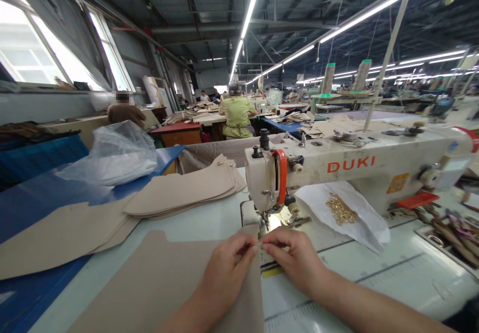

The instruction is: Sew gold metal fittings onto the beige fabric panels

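My left hand (pixel 232 265) and my right hand (pixel 294 258) meet in front of the sewing machine's presser foot and needle (pixel 266 219), thumb and forefinger pinched on each. Between the fingertips is a tiny thing, too small to name. Under my left wrist lies a large beige fabric panel (pixel 164 278), its right edge running just below the fingertips. My right forearm rests over the pale machine table (pixel 299 318). Behind the needle, a white sheet (pixel 362 225) carries a heap of small gold-coloured rings (pixel 340 208).
A stack of beige panels (pixel 187 188) sits behind on the left, with more panels (pixel 56 233) across a blue table (pixel 22 313). A clear plastic bag (pixel 119 153) stands farther back. Tools fill a tray (pixel 449 233) at right. A person in yellow-green (pixel 236 116) sits ahead.
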